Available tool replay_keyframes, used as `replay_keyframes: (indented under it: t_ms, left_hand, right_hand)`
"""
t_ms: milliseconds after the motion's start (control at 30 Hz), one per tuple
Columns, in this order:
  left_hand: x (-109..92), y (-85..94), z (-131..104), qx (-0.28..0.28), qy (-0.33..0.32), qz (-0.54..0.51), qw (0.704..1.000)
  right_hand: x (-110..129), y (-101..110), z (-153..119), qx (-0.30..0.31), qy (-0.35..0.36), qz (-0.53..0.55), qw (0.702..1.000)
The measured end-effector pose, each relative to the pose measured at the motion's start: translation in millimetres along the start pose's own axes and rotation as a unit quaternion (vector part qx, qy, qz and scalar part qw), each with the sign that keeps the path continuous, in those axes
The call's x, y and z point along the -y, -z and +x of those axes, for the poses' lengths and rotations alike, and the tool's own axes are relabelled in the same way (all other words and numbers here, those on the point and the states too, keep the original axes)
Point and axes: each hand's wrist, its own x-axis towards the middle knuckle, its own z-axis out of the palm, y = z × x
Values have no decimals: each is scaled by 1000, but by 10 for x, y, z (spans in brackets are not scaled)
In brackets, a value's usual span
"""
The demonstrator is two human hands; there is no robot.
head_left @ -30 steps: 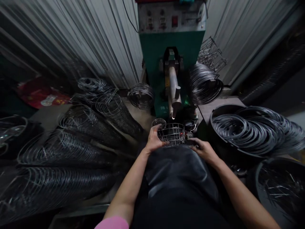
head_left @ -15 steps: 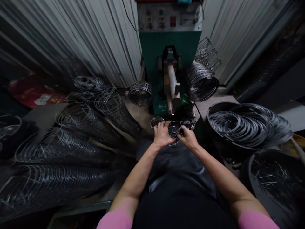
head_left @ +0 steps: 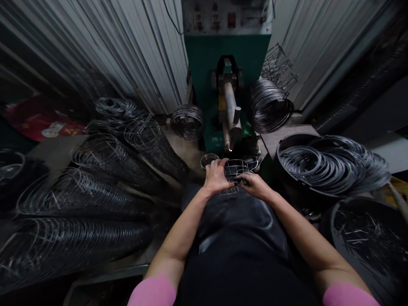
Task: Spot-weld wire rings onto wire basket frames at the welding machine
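Note:
Between my hands is a small round wire basket (head_left: 234,169), just below the tip of a green welding machine (head_left: 199,55). My left hand (head_left: 216,177) grips the basket's left side, thumb toward the near side and fingers over the far rim. My right hand (head_left: 253,184) is at the near right of the basket with thumb and fingers pinched together against its wires. Whether a loose piece of wire sits in that pinch is too small to make out. The machine's metal electrode arm (head_left: 230,102) ends in a bright spot above the basket.
Stacks of wire rings (head_left: 79,238) lie at left. Wire coils (head_left: 188,122) flank the machine on both sides. At right stand a black tub (head_left: 282,146) of wire rings and another bin (head_left: 334,221) of short wire pieces. A small round dish (head_left: 209,160) sits beside my left hand.
My right hand has turned flatter and shifted slightly, its fingers now pointing left across the basket's near side. My left hand keeps its hold. The view has tilted a little.

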Motion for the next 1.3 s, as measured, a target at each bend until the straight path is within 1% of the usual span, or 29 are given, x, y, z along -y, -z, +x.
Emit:
replay_keyframes:
  t_ms: [167, 333, 600, 767, 933, 1067, 1200, 1267, 1300]
  left_hand:
    - [53, -2, 41, 0, 2, -15, 1000]
    - [161, -19, 155, 2, -6, -26, 1000]
    - [314, 12, 435, -6, -19, -29, 999]
    - [361, 40, 624, 0, -7, -39, 999]
    - [359, 15, 678, 14, 9, -50, 999]
    - [336, -4, 689, 0, 25, -37, 999]
    - [356, -11, 815, -11, 46, -33, 998]
    - [381, -17, 878, -2, 55, -37, 998]
    - [393, -19, 897, 1, 56, -39, 998]
  right_hand:
    - [-65, -59, 26, -21, 20, -3, 1000]
    - [-131, -103, 94, -31, 20, -38, 999]
    - [-202, -84, 393, -17, -17, -71, 997]
    - [-251, -5, 569, -28, -19, -79, 996]
    - [-252, 5, 578, -49, -23, -69, 996]
    - [-270, -24, 560, -63, -38, -72, 995]
    - [-272, -15, 683, -77, -62, -80, 992]
    - [-244, 1, 728, -97, -72, -68, 990]
    - [-227, 9, 722, -117, -77, -54, 989]
